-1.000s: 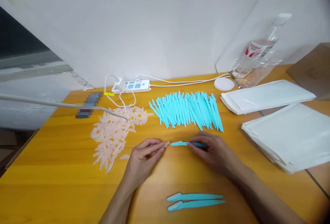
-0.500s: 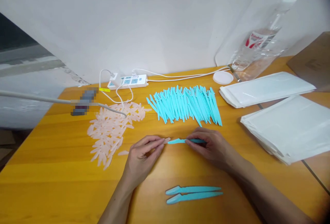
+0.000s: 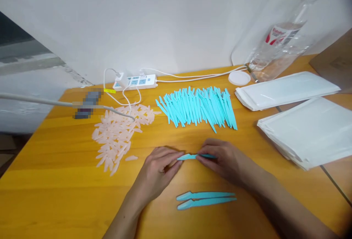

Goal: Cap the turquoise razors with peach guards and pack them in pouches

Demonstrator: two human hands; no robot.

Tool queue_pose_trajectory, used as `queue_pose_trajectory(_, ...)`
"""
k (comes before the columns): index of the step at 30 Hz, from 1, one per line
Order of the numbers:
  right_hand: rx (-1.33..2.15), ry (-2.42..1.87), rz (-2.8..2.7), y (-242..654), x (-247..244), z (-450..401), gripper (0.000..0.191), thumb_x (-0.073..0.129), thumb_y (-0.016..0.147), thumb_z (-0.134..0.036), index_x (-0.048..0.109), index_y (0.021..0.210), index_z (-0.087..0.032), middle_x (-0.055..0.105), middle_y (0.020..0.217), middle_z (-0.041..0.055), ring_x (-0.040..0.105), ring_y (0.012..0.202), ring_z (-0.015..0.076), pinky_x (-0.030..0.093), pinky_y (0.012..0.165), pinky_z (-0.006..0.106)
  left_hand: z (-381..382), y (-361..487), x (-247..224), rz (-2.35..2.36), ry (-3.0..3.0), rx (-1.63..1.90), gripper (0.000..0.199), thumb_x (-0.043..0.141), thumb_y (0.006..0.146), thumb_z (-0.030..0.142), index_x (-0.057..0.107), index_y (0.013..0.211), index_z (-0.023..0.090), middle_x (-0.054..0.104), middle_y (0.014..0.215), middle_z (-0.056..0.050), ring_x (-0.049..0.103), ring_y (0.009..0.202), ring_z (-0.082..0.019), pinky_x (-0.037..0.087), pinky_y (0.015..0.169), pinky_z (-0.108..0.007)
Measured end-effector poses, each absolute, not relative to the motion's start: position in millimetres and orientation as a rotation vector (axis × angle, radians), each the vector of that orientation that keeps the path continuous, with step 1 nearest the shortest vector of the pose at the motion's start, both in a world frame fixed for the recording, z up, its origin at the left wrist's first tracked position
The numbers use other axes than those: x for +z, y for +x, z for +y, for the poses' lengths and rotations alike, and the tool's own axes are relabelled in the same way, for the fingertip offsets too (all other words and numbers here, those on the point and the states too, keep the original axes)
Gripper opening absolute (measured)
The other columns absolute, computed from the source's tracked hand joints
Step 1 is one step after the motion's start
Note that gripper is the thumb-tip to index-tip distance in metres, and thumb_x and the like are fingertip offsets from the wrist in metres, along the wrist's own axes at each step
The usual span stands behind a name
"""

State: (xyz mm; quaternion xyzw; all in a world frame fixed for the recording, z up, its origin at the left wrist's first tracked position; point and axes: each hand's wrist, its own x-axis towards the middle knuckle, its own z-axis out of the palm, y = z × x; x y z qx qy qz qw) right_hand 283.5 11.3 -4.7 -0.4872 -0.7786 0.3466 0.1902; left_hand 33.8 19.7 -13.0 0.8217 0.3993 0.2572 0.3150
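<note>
My right hand (image 3: 220,158) pinches the handle of a turquoise eyebrow razor (image 3: 189,157), held level with its head pointing left. At that head, my left hand (image 3: 162,169) is closed, thumb and forefinger around the tip. The pale blade cap in my left fingers is now mostly hidden, so how far it covers the head cannot be seen. Below my hands lie two turquoise razors (image 3: 206,195), side by side, heads to the left and covered with clear caps. A loose pale cap (image 3: 131,158) rests just left of my left hand.
A pile of pale pinkish caps (image 3: 115,136) spreads at the left, under a grey cable. Many turquoise razors (image 3: 192,105) lie in a row behind my hands. White packets (image 3: 288,90), a plastic bottle (image 3: 283,35), a round white lid (image 3: 239,78) and a power strip (image 3: 143,81) surround them.
My left hand has moved right, bringing the pale cap onto the tip of the razor in my right hand. The gap between them has closed. The view has shifted slightly.
</note>
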Motion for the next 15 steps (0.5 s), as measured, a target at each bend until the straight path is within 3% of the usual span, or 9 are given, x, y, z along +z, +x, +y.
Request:
queue_pose_trajectory(7, 1.041, -1.335, -2.395, 287, 11, 8, 0.027, 0.057, 0.095, -0.020, 0.072, 0.073, -0.019, 0.068, 0.076, 0.0036, 0.062, 0.069, 0.0142, 0.043, 0.063, 0.024, -17, 28, 10, 1.106, 2.195, 0.409, 0.019, 0.060, 0.097, 0.020, 0.071, 0.111, 0.028, 0.073, 0.101, -0.002, 0.064, 0.094, -0.019, 0.046, 0.085, -0.034)
queue_pose_trajectory(15, 0.940, -1.443, -2.181, 292, -7, 12, 0.018, 0.059, 0.094, -0.027, 0.075, 0.085, -0.022, 0.069, 0.074, 0.0017, 0.059, 0.060, 0.0128, 0.042, 0.057, 0.024, -30, 28, 6, 1.094, 2.230, 0.398, 0.021, 0.061, 0.096, 0.021, 0.069, 0.115, 0.026, 0.068, 0.104, -0.005, 0.061, 0.097, -0.020, 0.046, 0.085, -0.035)
